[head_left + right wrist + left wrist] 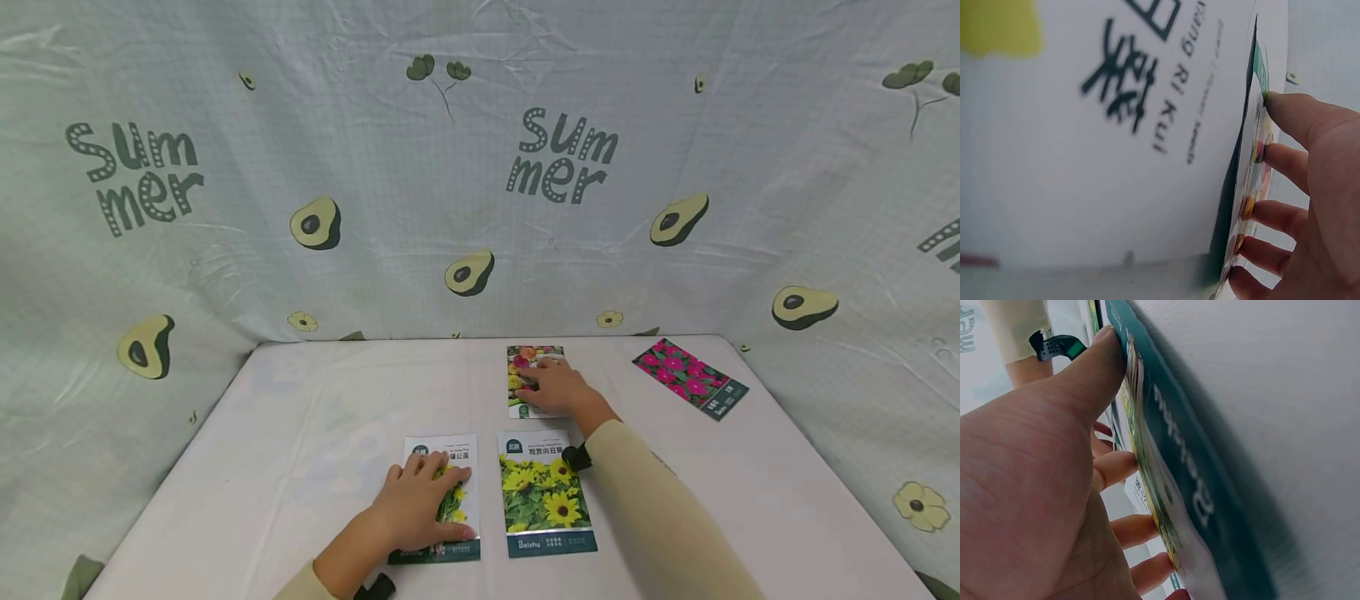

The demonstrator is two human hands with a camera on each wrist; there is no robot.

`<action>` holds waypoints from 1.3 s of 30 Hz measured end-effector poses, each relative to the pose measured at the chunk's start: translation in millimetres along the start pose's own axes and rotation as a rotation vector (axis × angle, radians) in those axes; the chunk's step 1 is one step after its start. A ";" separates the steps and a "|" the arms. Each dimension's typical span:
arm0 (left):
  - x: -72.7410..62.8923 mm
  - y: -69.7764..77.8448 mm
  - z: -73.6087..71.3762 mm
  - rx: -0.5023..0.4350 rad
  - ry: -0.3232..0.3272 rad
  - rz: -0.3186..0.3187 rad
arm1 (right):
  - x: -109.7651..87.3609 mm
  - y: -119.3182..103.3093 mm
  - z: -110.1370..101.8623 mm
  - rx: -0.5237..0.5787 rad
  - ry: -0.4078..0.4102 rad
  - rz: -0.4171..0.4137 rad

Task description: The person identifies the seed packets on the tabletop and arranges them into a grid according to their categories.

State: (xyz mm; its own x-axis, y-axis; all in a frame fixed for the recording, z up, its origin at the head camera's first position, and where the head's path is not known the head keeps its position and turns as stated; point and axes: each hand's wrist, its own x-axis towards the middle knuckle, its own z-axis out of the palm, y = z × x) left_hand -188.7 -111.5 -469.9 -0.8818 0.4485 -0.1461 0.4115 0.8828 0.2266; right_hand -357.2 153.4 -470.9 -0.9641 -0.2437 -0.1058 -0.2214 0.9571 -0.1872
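Observation:
My left hand point(416, 507) rests with spread fingers on a seed packet point(469, 502) showing yellow flowers and a teal bottom band. In the left wrist view, the thumb and fingertips press on the face of this packet point(1175, 434). Farther back, my right hand point(553, 388) lies with extended fingers on a packet of multicoloured flowers point(516, 367). Its fingertips touch that packet's face in the right wrist view, with the right hand point(1329, 194) at the side. Between the hands, nearer the front, lies a sunflower seed packet point(547, 496), partly overlapped by the right wrist strap.
A packet with pink flowers point(688, 377) lies slanted at the table's back right. The white table point(330, 417) meets hanging cloth point(375, 167) printed with avocados at the back and sides. Black straps sit on both wrists.

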 end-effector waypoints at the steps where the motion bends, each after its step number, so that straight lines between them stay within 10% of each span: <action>1: -0.3 0.6 0.6 0.000 0.001 -0.001 | -0.2 -0.8 0.2 -0.004 0.000 -0.003; 39: -1.9 5.3 6.5 0.004 -0.002 -0.017 | 5.5 -38.1 5.0 -0.034 -0.024 -0.037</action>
State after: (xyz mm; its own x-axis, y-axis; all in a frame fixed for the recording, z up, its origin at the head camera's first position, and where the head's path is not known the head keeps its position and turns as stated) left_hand -183.3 -106.8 -474.8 -0.8881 0.4337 -0.1523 0.3973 0.8908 0.2204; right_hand -353.3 114.8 -469.2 -0.9516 -0.2819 -0.1227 -0.2616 0.9521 -0.1581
